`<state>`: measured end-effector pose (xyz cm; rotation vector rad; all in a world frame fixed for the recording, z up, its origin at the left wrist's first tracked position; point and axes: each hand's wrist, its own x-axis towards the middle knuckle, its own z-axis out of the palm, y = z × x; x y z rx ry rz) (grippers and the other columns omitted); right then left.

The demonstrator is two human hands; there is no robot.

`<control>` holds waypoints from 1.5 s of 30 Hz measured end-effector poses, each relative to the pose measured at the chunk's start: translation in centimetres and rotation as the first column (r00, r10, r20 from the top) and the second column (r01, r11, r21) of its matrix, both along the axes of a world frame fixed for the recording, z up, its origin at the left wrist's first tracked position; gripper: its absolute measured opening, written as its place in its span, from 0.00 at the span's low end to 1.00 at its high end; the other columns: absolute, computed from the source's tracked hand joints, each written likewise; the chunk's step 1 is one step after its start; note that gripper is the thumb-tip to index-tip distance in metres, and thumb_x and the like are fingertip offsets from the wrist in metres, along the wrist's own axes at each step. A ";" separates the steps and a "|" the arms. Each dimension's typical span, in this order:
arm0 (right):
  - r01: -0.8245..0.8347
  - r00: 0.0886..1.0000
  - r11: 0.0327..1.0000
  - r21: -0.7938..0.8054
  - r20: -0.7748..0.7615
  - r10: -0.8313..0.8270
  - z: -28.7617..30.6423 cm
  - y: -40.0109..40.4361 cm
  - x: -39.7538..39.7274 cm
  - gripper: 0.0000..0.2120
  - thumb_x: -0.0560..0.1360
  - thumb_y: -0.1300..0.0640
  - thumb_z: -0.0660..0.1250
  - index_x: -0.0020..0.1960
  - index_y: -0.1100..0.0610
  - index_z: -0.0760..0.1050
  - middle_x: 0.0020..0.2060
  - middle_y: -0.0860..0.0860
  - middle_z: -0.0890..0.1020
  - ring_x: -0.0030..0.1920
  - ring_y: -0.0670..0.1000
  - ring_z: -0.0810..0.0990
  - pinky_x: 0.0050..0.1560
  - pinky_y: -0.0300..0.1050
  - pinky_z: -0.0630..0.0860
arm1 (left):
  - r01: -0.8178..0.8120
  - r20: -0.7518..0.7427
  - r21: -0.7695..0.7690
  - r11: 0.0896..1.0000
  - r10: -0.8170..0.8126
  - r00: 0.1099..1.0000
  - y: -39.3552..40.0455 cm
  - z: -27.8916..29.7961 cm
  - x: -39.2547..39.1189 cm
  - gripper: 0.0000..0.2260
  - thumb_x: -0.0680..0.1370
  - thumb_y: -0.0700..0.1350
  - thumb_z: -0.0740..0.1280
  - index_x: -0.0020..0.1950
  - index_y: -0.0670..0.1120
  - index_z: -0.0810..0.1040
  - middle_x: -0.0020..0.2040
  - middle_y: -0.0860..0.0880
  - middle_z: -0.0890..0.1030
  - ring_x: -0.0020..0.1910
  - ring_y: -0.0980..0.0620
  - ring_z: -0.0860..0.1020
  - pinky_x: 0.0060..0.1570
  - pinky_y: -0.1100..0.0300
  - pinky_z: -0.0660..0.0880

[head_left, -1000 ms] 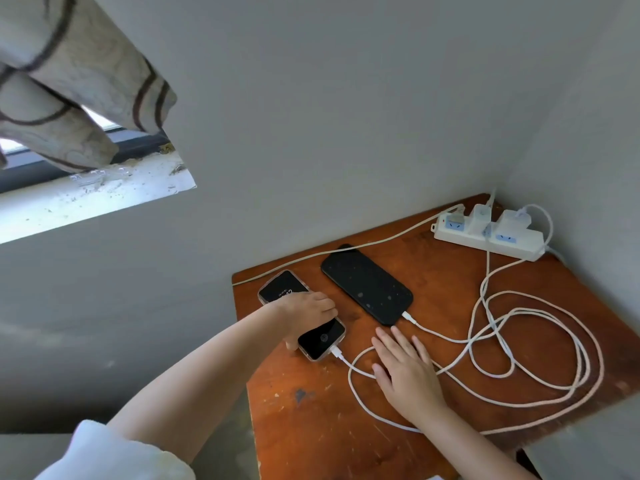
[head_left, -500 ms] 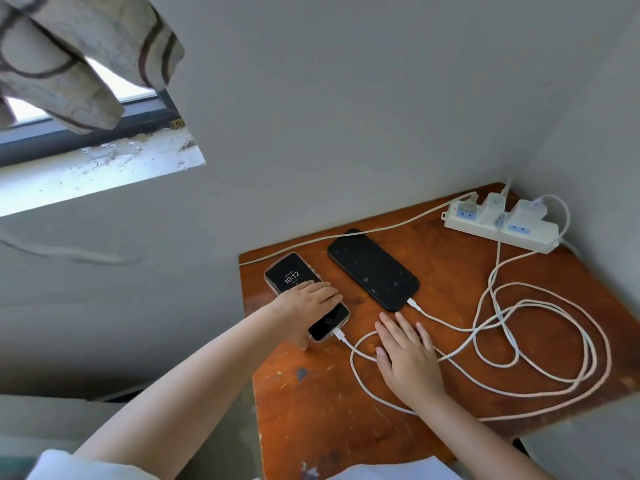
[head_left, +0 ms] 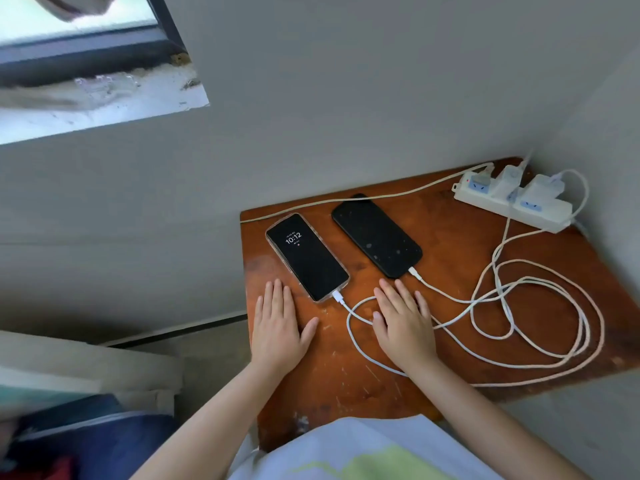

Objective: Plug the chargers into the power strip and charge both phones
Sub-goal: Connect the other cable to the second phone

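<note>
The wooden table (head_left: 450, 358) sits in a wall corner. At its far right corner lies the power strip (head_left: 512, 206), long axis running left-far to right-near, with two white chargers (head_left: 538, 188) plugged in. White cables (head_left: 540, 317) loop across the right half of the table. The black phone (head_left: 376, 234) lies flat, screen dark, long axis diagonal, cable end toward the person. Left of it and parallel, the phone in a clear case (head_left: 306, 257) shows 10:12, also cabled at its near end. The right hand (head_left: 403, 322) rests palm down over a cable, fingers slightly spread, tips just short of the black phone. The left hand (head_left: 278, 325) lies flat, fingers together, thumb out, beside the cased phone's near corner
</note>
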<state>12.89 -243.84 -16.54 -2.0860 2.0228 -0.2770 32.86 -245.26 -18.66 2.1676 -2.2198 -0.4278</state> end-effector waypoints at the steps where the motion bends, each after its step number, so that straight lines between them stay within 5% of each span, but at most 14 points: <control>1: -0.003 1.000 1.000 -0.003 0.000 0.003 -0.1 0.0 0.0 0.16 0.73 0.59 0.68 0.60 0.61 0.76 0.61 0.58 0.78 0.64 0.61 0.73 0.62 0.63 0.66 | 0.012 0.027 0.002 1.000 -0.012 1.000 0.0 0.0 -0.1 0.35 0.74 0.65 0.44 0.73 0.45 0.39 0.76 0.45 0.43 0.73 0.48 0.38 0.66 0.56 0.33; 6: 0.006 1.000 1.000 -0.012 -0.004 -0.006 0.2 -0.1 0.2 0.18 0.71 0.55 0.61 0.57 0.62 0.78 0.58 0.59 0.80 0.61 0.61 0.76 0.59 0.64 0.69 | 0.016 0.056 0.020 1.000 -0.017 0.998 -0.1 0.3 -0.2 0.36 0.73 0.66 0.41 0.72 0.45 0.38 0.75 0.45 0.42 0.73 0.48 0.38 0.67 0.55 0.33; 27: -0.003 1.000 1.000 -0.023 0.007 0.004 -0.1 0.0 0.1 0.18 0.71 0.56 0.61 0.57 0.62 0.78 0.58 0.59 0.80 0.61 0.61 0.76 0.59 0.64 0.69 | 0.028 0.064 -0.009 1.000 -0.027 0.998 -0.1 0.2 -0.2 0.35 0.75 0.65 0.44 0.72 0.44 0.39 0.76 0.45 0.43 0.73 0.48 0.39 0.67 0.56 0.33; 32: -0.010 1.000 1.000 -0.013 0.021 0.010 -0.8 -0.1 -0.2 0.17 0.75 0.58 0.65 0.62 0.61 0.73 0.64 0.58 0.75 0.67 0.60 0.69 0.66 0.61 0.63 | 0.031 0.066 -0.015 0.999 -0.030 0.997 -0.1 0.3 -0.2 0.34 0.75 0.64 0.44 0.72 0.44 0.39 0.76 0.45 0.44 0.73 0.48 0.39 0.67 0.56 0.33; 37: -0.028 1.000 0.998 0.060 0.010 0.027 -1.0 -0.4 -0.4 0.19 0.79 0.53 0.58 0.69 0.55 0.66 0.71 0.52 0.66 0.72 0.53 0.59 0.72 0.54 0.53 | 0.030 0.055 -0.015 0.999 -0.029 0.998 -0.1 0.3 -0.2 0.34 0.75 0.64 0.45 0.72 0.44 0.40 0.76 0.45 0.44 0.73 0.48 0.39 0.67 0.56 0.33; 45: -0.021 1.000 0.999 0.047 0.007 0.020 -0.9 -0.2 -0.2 0.19 0.78 0.55 0.60 0.67 0.57 0.68 0.69 0.54 0.69 0.71 0.55 0.62 0.71 0.56 0.55 | 0.022 0.045 -0.002 1.000 -0.022 0.999 0.0 0.3 -0.1 0.34 0.75 0.64 0.45 0.73 0.45 0.40 0.76 0.45 0.44 0.73 0.48 0.40 0.67 0.56 0.33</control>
